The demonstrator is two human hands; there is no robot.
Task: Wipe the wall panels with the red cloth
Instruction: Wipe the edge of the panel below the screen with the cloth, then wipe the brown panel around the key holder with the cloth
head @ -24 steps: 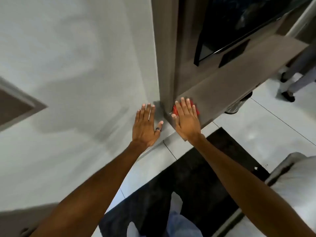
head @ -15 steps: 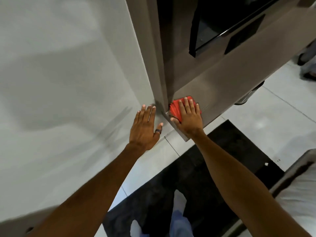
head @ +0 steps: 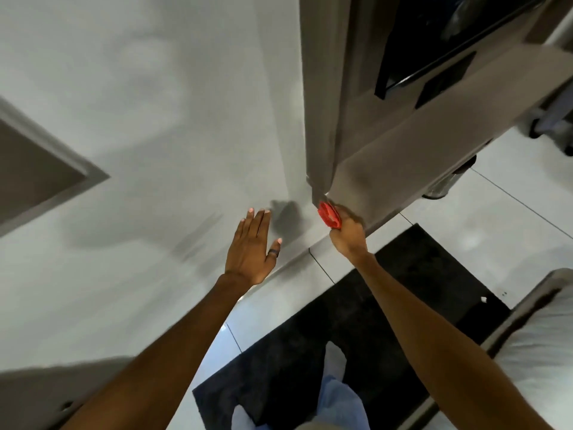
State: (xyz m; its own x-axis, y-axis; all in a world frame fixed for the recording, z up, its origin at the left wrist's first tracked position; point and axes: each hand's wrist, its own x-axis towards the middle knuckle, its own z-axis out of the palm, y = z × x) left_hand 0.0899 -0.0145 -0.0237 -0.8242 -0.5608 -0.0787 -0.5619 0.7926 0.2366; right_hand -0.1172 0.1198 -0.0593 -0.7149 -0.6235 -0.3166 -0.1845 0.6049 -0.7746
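The red cloth (head: 330, 215) is bunched in my right hand (head: 348, 232), pressed against the bottom corner edge of the brown wood wall panel (head: 403, 144). My fingers curl around the cloth and hide most of it. My left hand (head: 252, 245), wearing a dark ring, lies flat with fingers spread on the white wall (head: 173, 135) left of the panel, a short gap from the cloth.
A black TV screen (head: 449, 32) is mounted on the panel at top right. Below lie a white tiled floor (head: 483, 231) and a black rug (head: 356, 330). A white bed edge (head: 539, 336) is at the right, a grey frame (head: 37, 169) at the left.
My right hand went from lying flat on the cloth on the panel's face to gripping it bunched at the panel's corner edge. The left hand stays flat on the white wall.
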